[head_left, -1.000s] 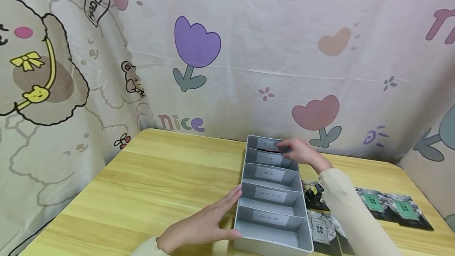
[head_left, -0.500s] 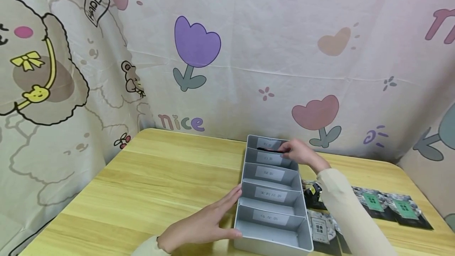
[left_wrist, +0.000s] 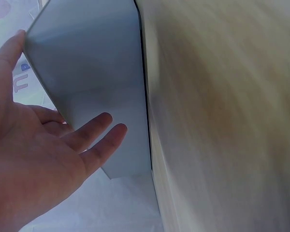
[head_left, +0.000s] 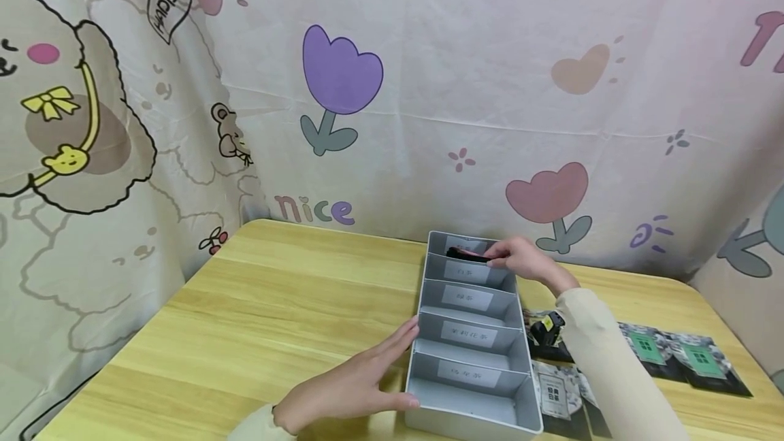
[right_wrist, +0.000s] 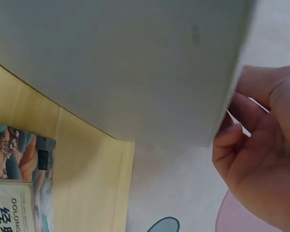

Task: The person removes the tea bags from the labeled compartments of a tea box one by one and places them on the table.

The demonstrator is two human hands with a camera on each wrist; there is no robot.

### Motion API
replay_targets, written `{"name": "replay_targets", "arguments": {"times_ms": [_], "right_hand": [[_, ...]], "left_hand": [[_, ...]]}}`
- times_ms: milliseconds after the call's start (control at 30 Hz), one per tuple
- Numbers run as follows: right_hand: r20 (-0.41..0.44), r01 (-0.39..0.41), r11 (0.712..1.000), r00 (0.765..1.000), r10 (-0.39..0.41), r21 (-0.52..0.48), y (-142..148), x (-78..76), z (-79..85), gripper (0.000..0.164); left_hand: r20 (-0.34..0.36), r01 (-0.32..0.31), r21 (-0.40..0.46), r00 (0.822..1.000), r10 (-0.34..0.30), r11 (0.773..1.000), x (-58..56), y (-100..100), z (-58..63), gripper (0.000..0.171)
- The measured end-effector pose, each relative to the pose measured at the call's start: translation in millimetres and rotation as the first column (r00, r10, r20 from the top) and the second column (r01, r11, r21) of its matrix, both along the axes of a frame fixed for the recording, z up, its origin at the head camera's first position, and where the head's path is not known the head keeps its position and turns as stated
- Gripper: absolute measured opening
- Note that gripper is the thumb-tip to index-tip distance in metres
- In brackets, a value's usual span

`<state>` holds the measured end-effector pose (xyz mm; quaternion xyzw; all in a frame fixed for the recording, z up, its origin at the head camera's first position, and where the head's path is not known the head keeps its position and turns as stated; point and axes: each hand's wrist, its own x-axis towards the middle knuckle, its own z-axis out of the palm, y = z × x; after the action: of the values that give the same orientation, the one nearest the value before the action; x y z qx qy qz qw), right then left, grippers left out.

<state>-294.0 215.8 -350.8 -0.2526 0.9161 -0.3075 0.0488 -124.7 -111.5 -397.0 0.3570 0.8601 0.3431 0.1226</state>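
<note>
A long grey box [head_left: 465,425] has labelled compartments in a row from front to back. In its farthest compartment a flat, dark tea packet [head_left: 467,255] with a pinkish face shows at the top of the divider. My right hand [head_left: 520,258] pinches the packet's right end, reaching over the box's right rim. In the right wrist view that hand [right_wrist: 261,159] has curled fingers, their tips partly hidden behind the box wall. My left hand [head_left: 346,386] touches the box's left side, fingers spread and mostly straight. The left wrist view shows its fingers [left_wrist: 106,147] against the outer wall.
Right of the box lie several tea packets: one with a white label [head_left: 554,395], others with green labels [head_left: 701,359]. A black block [head_left: 547,327] with a yellow mark shows beside the right sleeve. A printed curtain [head_left: 404,87] hangs behind the wooden table [head_left: 275,291].
The tea packet's dark edge has come up at the far divider, and its pinkish face now shows. My right fingers have shifted to its right end. The left hand has stayed on the box.
</note>
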Motion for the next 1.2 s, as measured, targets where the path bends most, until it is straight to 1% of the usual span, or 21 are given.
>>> {"name": "replay_targets", "arguments": {"times_ms": [167,267,433,733,1000,1100,1200], "right_hand": [[0.04,-0.01,1.0,0.999,0.01,-0.018,3.4,1.9,3.4,0.019],[0.047,0.005,1.0,0.999,-0.004,-0.027,3.9,2.2,3.9,0.02],[0.057,0.028,0.999,0.998,-0.026,-0.043,3.0,2.0,3.4,0.018],[0.039,0.064,0.994,0.997,-0.06,-0.09,-0.4,1.6,2.4,0.014],[0.034,0.116,0.987,0.993,-0.113,-0.11,1.1,1.2,5.3,0.016],[0.019,0.137,0.983,0.991,-0.135,-0.122,0.8,0.8,7.3,0.015],[-0.013,0.147,0.98,0.989,-0.15,-0.134,0.4,1.8,10.3,0.014]], "left_hand": [[-0.004,0.002,0.002,1.0,-0.002,1.0,-0.1,0.3,1.0,0.089],[0.002,0.002,0.005,1.0,-0.002,1.0,-0.1,0.6,1.2,0.089],[0.006,-0.001,0.004,1.0,0.001,1.0,0.4,0.4,0.7,0.089],[0.001,0.003,0.001,1.0,-0.003,1.0,0.1,0.8,0.8,0.089],[-0.006,0.003,-0.005,1.0,-0.003,1.0,0.5,0.3,0.5,0.089],[-0.005,0.002,-0.003,1.0,-0.002,1.0,0.6,0.2,0.6,0.089],[-0.006,0.002,-0.003,1.0,-0.002,1.0,0.8,-0.2,0.5,0.09]]}}
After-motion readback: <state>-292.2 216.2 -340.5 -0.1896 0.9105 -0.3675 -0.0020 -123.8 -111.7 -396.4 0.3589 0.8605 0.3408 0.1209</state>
